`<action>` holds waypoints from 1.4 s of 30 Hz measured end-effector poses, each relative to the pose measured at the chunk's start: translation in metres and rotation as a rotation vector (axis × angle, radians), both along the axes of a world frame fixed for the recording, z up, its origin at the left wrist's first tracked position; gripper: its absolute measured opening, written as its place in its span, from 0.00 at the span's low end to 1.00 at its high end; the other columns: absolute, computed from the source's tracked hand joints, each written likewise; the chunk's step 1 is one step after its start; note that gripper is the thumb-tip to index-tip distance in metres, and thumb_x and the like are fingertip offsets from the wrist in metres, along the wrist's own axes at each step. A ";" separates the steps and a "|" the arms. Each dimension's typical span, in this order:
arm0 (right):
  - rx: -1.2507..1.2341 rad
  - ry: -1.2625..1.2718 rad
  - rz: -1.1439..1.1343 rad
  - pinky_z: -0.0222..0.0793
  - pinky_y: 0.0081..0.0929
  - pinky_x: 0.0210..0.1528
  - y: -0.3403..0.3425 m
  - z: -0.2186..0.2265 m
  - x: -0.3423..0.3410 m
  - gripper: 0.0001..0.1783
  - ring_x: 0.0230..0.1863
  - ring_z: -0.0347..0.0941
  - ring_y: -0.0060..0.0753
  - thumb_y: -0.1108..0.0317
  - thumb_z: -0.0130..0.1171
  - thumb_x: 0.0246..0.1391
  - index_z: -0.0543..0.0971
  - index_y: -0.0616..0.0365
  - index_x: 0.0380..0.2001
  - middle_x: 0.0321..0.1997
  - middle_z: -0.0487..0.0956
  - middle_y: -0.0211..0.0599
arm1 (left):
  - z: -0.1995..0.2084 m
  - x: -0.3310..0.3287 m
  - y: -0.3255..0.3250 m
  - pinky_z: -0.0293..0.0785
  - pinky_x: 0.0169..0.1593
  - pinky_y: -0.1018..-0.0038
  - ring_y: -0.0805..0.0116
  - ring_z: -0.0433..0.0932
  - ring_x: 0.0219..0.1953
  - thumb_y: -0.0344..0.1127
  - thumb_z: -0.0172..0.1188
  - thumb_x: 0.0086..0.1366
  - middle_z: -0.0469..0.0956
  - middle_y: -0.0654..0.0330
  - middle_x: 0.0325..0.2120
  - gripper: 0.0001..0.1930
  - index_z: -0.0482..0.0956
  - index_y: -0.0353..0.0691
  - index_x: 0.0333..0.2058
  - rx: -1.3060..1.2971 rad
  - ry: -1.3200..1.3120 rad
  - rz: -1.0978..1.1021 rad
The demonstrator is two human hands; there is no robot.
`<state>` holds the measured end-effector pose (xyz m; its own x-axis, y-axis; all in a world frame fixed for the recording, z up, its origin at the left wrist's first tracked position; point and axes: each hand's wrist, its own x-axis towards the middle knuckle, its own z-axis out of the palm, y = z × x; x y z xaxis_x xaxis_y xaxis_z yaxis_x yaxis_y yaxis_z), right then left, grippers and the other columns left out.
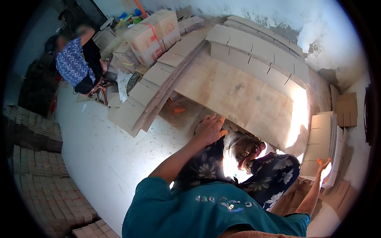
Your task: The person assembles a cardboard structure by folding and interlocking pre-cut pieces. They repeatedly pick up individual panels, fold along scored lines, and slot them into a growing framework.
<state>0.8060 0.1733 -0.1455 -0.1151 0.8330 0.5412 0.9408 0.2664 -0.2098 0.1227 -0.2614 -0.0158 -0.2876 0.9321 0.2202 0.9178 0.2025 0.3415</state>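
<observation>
I sit in a teal shirt and dark flowered trousers. My left hand (208, 129) lies on my raised knee with orange covers on its fingertips. It is just below the near edge of a large flat cardboard sheet (238, 93) and holds nothing. My right hand (323, 164) is stretched out to the right, fingers apart, also with an orange fingertip cover. It is at the lower edge of an upright stack of pale cardboard blanks (323, 139). Between my knees is a dark brownish object (247, 148), partly lost in glare.
Long rows of folded cardboard blanks (158, 85) lie left of the sheet and behind the sheet (262, 47). Printed cartons (152, 35) stand at the back. Another person (75, 61) in a blue patterned top sits at far left. Low stacks of blanks (47, 186) fill the lower left.
</observation>
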 end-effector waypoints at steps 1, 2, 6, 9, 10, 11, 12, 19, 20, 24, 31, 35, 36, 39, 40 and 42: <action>-0.037 0.027 -0.007 0.60 0.36 0.59 -0.001 -0.010 -0.008 0.40 0.60 0.63 0.48 0.62 0.70 0.45 0.62 0.62 0.58 0.61 0.66 0.49 | 0.004 0.003 -0.001 0.63 0.55 0.66 0.59 0.74 0.48 0.48 0.62 0.55 0.78 0.52 0.43 0.28 0.74 0.33 0.49 -0.016 0.023 0.006; -0.072 0.052 -0.010 0.59 0.37 0.59 -0.002 -0.017 -0.018 0.39 0.61 0.62 0.48 0.62 0.69 0.46 0.61 0.62 0.58 0.61 0.66 0.49 | 0.010 0.006 -0.004 0.63 0.55 0.66 0.60 0.74 0.48 0.48 0.62 0.55 0.79 0.52 0.42 0.28 0.74 0.33 0.49 -0.030 0.045 0.017; 0.044 0.212 0.082 0.60 0.32 0.55 0.019 -0.020 0.022 0.33 0.51 0.66 0.43 0.58 0.63 0.50 0.65 0.63 0.55 0.52 0.70 0.46 | 0.014 0.006 0.000 0.63 0.54 0.66 0.59 0.74 0.47 0.47 0.62 0.55 0.78 0.52 0.42 0.27 0.74 0.33 0.48 -0.066 -0.026 0.003; 0.128 0.229 0.082 0.62 0.27 0.48 0.032 0.017 0.052 0.26 0.40 0.69 0.33 0.51 0.61 0.51 0.73 0.63 0.43 0.38 0.75 0.37 | 0.000 0.006 0.007 0.63 0.54 0.66 0.59 0.74 0.47 0.46 0.61 0.56 0.78 0.51 0.42 0.26 0.74 0.33 0.48 0.005 -0.077 -0.046; 0.012 0.321 0.070 0.61 0.27 0.44 0.020 -0.004 0.007 0.22 0.37 0.67 0.31 0.53 0.61 0.51 0.73 0.62 0.38 0.34 0.73 0.35 | 0.013 0.010 0.002 0.63 0.54 0.66 0.59 0.74 0.48 0.45 0.61 0.56 0.78 0.51 0.42 0.26 0.73 0.33 0.48 -0.050 -0.035 -0.018; -0.078 0.388 0.060 0.60 0.27 0.40 0.007 0.003 -0.025 0.18 0.34 0.64 0.28 0.56 0.60 0.52 0.73 0.61 0.32 0.29 0.71 0.32 | 0.019 0.012 -0.002 0.63 0.54 0.66 0.59 0.74 0.48 0.45 0.61 0.56 0.77 0.51 0.43 0.26 0.73 0.32 0.48 -0.073 -0.021 -0.003; -0.158 0.441 0.051 0.59 0.27 0.36 -0.004 0.017 -0.045 0.15 0.32 0.62 0.26 0.58 0.59 0.52 0.73 0.60 0.26 0.25 0.69 0.30 | 0.019 0.012 -0.004 0.63 0.54 0.66 0.58 0.74 0.48 0.45 0.61 0.56 0.77 0.51 0.43 0.26 0.73 0.32 0.48 -0.085 -0.018 0.012; -0.007 0.477 0.105 0.55 0.28 0.23 -0.026 0.099 -0.051 0.19 0.19 0.56 0.25 0.59 0.57 0.54 0.69 0.62 0.17 0.14 0.63 0.31 | 0.000 0.005 0.002 0.62 0.55 0.65 0.58 0.73 0.49 0.45 0.61 0.56 0.77 0.51 0.43 0.25 0.72 0.33 0.48 -0.013 -0.072 -0.024; 0.013 0.504 0.107 0.55 0.29 0.23 -0.026 0.102 -0.053 0.20 0.19 0.56 0.26 0.59 0.57 0.54 0.69 0.63 0.17 0.14 0.63 0.32 | -0.001 0.006 0.002 0.62 0.55 0.65 0.58 0.73 0.49 0.45 0.61 0.56 0.77 0.51 0.42 0.25 0.72 0.33 0.48 -0.025 -0.078 -0.026; 0.048 0.250 -0.082 0.61 0.31 0.25 -0.052 0.144 -0.111 0.20 0.20 0.62 0.30 0.56 0.53 0.58 0.73 0.62 0.22 0.18 0.69 0.36 | -0.003 0.007 -0.006 0.62 0.54 0.65 0.59 0.73 0.47 0.45 0.62 0.55 0.77 0.53 0.40 0.25 0.72 0.33 0.47 0.004 -0.016 0.005; -0.051 0.867 0.175 0.70 0.22 0.36 -0.066 0.211 -0.226 0.16 0.32 0.73 0.23 0.57 0.57 0.59 0.80 0.60 0.39 0.32 0.80 0.34 | 0.005 0.009 0.012 0.66 0.54 0.65 0.58 0.74 0.49 0.49 0.62 0.58 0.77 0.51 0.45 0.32 0.68 0.31 0.55 -0.025 -0.337 0.013; -0.359 0.823 0.693 0.71 0.18 0.31 -0.141 0.244 -0.367 0.15 0.30 0.73 0.17 0.64 0.58 0.57 0.77 0.63 0.45 0.28 0.80 0.31 | -0.022 0.003 0.022 0.70 0.52 0.69 0.61 0.76 0.49 0.47 0.65 0.58 0.77 0.52 0.47 0.35 0.66 0.31 0.58 0.284 -0.952 -0.034; -0.096 0.610 0.857 0.69 0.17 0.29 -0.149 0.237 -0.397 0.16 0.28 0.73 0.15 0.67 0.58 0.57 0.76 0.64 0.47 0.27 0.79 0.30 | -0.020 0.005 0.028 0.71 0.51 0.70 0.63 0.76 0.48 0.46 0.65 0.58 0.77 0.52 0.46 0.34 0.67 0.31 0.57 0.344 -1.144 -0.044; -0.777 0.952 0.908 0.66 0.16 0.28 -0.183 0.226 -0.460 0.19 0.28 0.72 0.14 0.72 0.58 0.56 0.74 0.65 0.51 0.26 0.80 0.31 | 0.003 0.008 0.046 0.72 0.50 0.73 0.67 0.76 0.47 0.43 0.66 0.58 0.77 0.54 0.44 0.30 0.69 0.29 0.54 0.445 -1.549 -0.059; -0.778 0.910 0.925 0.68 0.16 0.31 -0.194 0.229 -0.475 0.23 0.29 0.74 0.17 0.69 0.60 0.55 0.72 0.65 0.53 0.27 0.80 0.32 | 0.015 0.009 0.052 0.72 0.50 0.73 0.67 0.76 0.47 0.42 0.66 0.58 0.77 0.54 0.44 0.29 0.71 0.29 0.53 0.411 -1.570 -0.065; -0.791 0.885 0.959 0.69 0.17 0.34 -0.207 0.224 -0.504 0.27 0.32 0.75 0.20 0.68 0.62 0.54 0.70 0.65 0.55 0.29 0.80 0.33 | 0.026 0.003 0.064 0.74 0.48 0.74 0.70 0.78 0.43 0.38 0.65 0.59 0.78 0.55 0.42 0.23 0.73 0.28 0.48 0.324 -1.582 -0.091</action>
<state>0.3020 -0.0339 0.0786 -0.6520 0.7342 0.1894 -0.0161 0.2363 -0.9715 0.1259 -0.1975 0.0100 -0.3554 0.9335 -0.0466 -0.3716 -0.0954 0.9235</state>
